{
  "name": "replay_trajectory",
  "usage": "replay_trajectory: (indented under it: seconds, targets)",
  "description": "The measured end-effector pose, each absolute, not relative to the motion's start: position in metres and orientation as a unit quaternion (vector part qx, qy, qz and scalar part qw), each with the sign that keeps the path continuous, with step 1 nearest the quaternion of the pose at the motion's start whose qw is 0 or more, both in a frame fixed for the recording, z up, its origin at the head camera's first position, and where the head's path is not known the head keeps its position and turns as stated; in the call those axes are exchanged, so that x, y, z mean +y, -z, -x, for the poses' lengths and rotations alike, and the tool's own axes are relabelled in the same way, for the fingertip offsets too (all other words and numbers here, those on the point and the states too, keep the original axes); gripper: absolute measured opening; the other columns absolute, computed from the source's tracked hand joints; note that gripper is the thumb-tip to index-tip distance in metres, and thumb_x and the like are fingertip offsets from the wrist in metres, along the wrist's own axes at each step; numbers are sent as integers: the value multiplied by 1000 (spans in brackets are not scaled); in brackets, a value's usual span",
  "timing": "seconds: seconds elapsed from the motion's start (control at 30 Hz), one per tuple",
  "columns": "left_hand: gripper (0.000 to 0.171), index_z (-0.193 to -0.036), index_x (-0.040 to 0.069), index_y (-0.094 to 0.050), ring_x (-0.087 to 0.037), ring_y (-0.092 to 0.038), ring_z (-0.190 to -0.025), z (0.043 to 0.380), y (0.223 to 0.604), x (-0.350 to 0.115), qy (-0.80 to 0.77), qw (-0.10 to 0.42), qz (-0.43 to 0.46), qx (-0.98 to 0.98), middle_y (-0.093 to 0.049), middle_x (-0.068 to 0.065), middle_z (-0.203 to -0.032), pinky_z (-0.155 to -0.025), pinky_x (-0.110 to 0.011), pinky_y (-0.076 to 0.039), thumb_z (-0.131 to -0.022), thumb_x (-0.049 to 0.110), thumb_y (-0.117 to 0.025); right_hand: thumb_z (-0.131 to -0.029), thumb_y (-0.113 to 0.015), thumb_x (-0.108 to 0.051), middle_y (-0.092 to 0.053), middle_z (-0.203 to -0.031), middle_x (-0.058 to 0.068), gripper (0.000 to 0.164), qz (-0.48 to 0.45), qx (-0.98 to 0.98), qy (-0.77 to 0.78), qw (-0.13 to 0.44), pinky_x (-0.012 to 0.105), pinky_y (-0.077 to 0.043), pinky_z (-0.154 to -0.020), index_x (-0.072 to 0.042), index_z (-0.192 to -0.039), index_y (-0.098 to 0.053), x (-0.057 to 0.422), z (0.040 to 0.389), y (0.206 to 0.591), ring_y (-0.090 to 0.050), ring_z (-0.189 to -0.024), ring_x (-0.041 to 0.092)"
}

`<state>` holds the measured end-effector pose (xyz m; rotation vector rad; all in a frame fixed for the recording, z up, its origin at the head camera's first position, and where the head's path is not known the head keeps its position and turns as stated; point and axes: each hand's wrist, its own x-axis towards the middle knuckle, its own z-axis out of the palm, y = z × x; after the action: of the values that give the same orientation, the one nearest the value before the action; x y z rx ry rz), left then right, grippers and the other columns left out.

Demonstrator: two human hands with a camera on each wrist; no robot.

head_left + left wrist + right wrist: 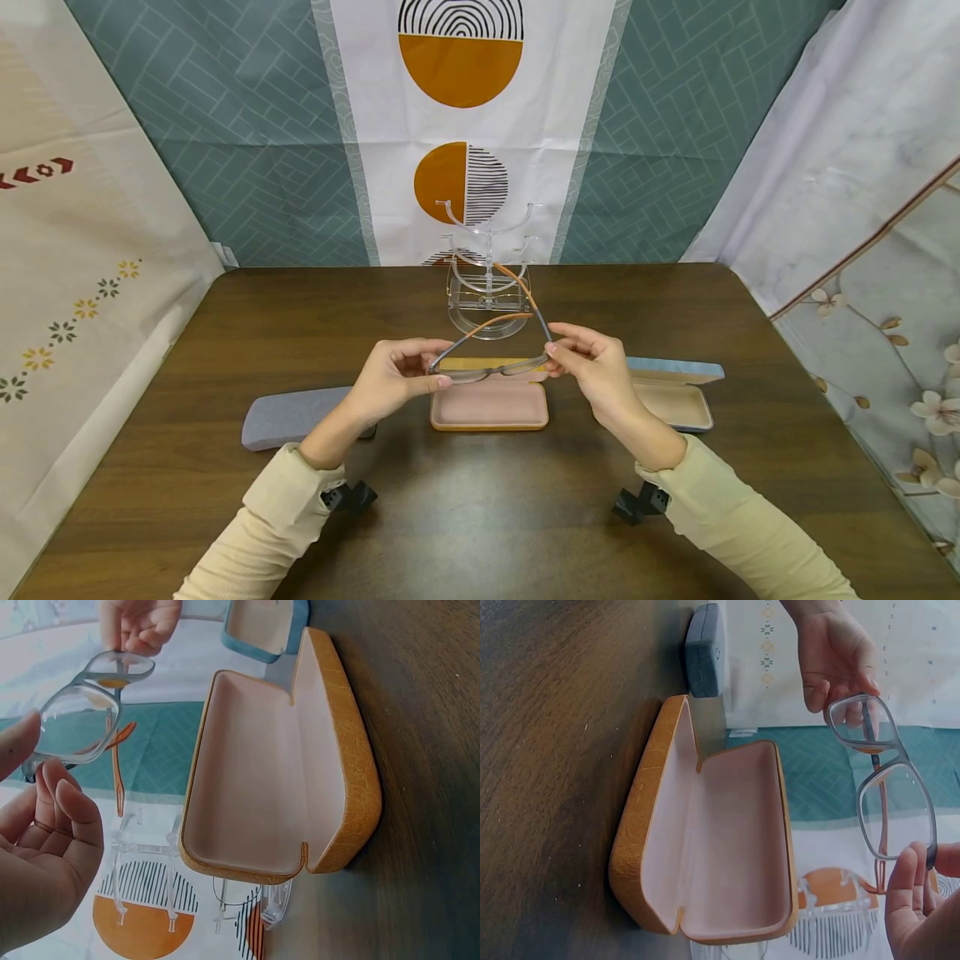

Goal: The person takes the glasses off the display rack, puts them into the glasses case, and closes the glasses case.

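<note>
A pair of eyeglasses [493, 370] with a grey frame and orange temple tips is held up between both hands, above the case. My left hand [393, 377] pinches one end of the frame between thumb and fingers; my right hand [591, 360] pinches the other end. The temples point away from me, angled inward and crossing. Below stands an open orange glasses case [490, 408] with pink lining and its lid raised at the back. In both wrist views the case [247, 772] has nothing inside.
A closed grey-blue glasses case [288, 415] lies left, partly behind my left forearm. On the right, an open blue case [675, 403] with beige lining is partly covered by my right hand. A clear tiered glasses stand [489, 279] is at the table's back edge, before a patterned curtain.
</note>
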<state>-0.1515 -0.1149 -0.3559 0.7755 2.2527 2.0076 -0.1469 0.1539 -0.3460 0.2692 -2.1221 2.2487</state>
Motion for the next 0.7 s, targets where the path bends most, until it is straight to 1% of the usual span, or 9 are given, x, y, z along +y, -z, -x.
replay_trajectory:
  seconds: [0.17, 0.43, 0.7]
  targets:
    - [36, -105, -13, -61, -9, -44, -58, 151, 354, -115, -633, 18, -257, 729, -49, -4, -69, -49, -19, -38, -70, -10, -71, -84, -57, 8, -64, -72, -3, 35, -84, -680, -728, 16, 25, -52, -59, 15, -118, -51, 155, 148, 346, -61, -60, 9]
    - [35, -104, -13, -62, -9, -39, -55, 154, 357, -116, -625, 22, -279, 729, -48, -1, -67, -47, -20, -31, -70, -10, -71, -84, -58, 7, -64, -72, -2, 36, -90, -678, -730, 10, 24, -52, -59, 17, -118, -49, 156, 149, 346, -61, -59, 9]
    - [33, -104, -12, -62, -10, -33, -53, 155, 357, -117, -616, 32, -299, 728, -45, -4, -67, -45, -22, -26, -71, -10, -71, -85, -58, 7, -65, -73, -2, 35, -96, -678, -728, 9, 24, -52, -59, 18, -117, -49, 156, 150, 345, -61, -60, 9]
